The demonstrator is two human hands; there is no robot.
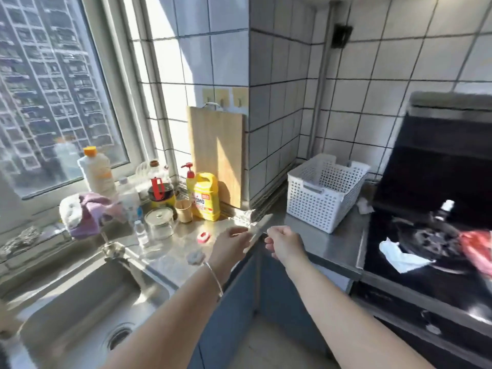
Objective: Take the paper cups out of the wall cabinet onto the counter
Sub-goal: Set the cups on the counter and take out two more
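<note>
Both my hands are stretched out over the front edge of the steel counter [319,235]. My left hand [233,242], with a thin bangle on its wrist, and my right hand [285,243] are closed around a thin, flat, greyish strip [262,227] that slants up and to the right between them. The strip is blurred and I cannot tell what it is. No paper cups and no wall cabinet show in this view.
A white perforated basket [323,190] stands on the counter to the right, beside a black stove [426,235] with a pan and cloths. Bottles, a yellow detergent jug [205,197], a glass jar [159,222], a cutting board [215,153] and a sink [80,310] fill the left.
</note>
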